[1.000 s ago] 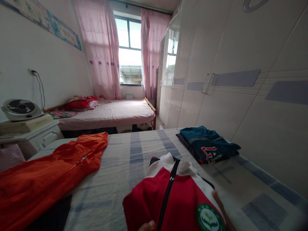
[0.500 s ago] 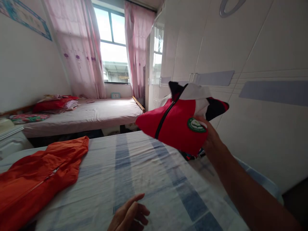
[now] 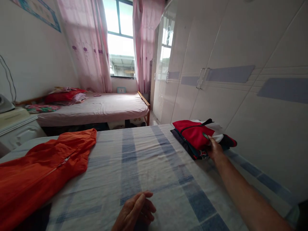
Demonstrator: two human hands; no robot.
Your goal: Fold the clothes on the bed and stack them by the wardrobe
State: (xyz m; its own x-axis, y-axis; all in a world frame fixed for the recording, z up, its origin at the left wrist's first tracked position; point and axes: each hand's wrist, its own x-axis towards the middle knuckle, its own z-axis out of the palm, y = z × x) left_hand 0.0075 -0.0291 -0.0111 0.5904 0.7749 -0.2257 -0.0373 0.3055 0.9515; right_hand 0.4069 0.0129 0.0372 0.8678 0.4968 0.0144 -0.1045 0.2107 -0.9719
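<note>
A folded red, white and black jacket (image 3: 192, 132) with a front zip and a round green badge lies on top of a stack of dark folded clothes (image 3: 185, 144) at the bed's right side. My right hand (image 3: 215, 148) grips the jacket's near edge, thumb by the badge and the other fingers mostly hidden. Above the checked bed sheet (image 3: 154, 166), low in the middle, my left hand (image 3: 139, 208) is loosely curled with fingers partly apart and nothing in it. To its left an orange zipped jacket (image 3: 60, 160) lies spread out.
White wardrobe doors (image 3: 216, 96) stand along the right side. Beyond the checked bed is a second bed (image 3: 108, 106) with a red bundle (image 3: 62, 96) on it, below a curtained window. A white cabinet (image 3: 16, 128) stands at the left.
My right hand has lowered the red jacket from the air onto the stack of clothes. My left hand stays low in the middle, hardly changed. The view has turned slightly left.
</note>
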